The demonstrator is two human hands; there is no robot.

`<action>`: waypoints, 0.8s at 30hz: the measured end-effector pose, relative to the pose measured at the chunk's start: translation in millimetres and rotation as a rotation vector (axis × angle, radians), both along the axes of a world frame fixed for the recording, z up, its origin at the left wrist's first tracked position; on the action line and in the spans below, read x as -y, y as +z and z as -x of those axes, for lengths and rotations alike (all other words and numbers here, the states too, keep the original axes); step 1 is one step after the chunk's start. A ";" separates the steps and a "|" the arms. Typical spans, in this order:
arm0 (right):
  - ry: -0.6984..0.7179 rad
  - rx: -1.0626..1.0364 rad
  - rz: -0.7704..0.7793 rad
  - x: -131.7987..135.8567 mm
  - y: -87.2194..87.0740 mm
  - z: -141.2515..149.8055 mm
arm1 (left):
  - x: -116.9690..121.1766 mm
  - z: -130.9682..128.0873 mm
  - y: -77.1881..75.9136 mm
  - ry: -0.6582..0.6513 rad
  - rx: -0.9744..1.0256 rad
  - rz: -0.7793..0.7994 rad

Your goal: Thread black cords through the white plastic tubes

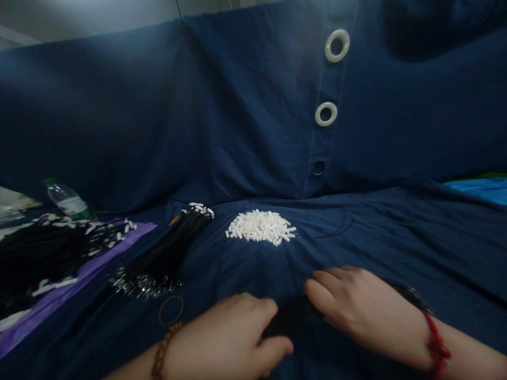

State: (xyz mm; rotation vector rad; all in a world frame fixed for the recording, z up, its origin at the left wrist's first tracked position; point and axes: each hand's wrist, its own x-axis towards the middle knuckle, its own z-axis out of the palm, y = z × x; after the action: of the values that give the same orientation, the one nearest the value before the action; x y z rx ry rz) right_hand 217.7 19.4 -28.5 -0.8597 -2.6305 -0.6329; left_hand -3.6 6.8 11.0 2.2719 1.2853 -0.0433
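A makeshift handwork corner was suggested, though whether it was set up in a home or a workshop could not be told. Work surface and backdrop were covered by dark blue curtain cloth (253, 116), pierced by pale eyelets (336, 58) at upper right. Small white pieces (261, 227) were heaped mid-frame; black cords (174, 248) were bundled at left, near a plastic bottle (69, 203).

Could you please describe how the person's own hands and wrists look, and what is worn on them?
The left hand is gloveless, with a golden-brown, textured bracelet at its wrist. The right hand is also gloveless; its wrist carries a red cord bracelet with a knotted part. No sleeve shows on either side.
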 end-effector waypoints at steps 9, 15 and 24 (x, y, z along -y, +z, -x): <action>0.001 -0.018 0.009 -12.4 5.8 -11.4 | -8.2 13.0 5.6 -0.019 0.060 -0.098; 0.005 -0.026 0.058 -13.8 8.4 -15.7 | -6.6 16.8 12.3 0.000 0.031 -0.091; -0.029 -0.030 0.034 -8.2 0.9 -8.9 | -3.2 10.2 6.9 0.038 0.172 -0.175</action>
State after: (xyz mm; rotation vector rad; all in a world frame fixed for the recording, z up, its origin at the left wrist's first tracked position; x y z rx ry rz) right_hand 226.6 27.5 -27.7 -0.9122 -2.6136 -0.5802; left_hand -13.9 10.0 17.9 2.3366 1.2836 0.2822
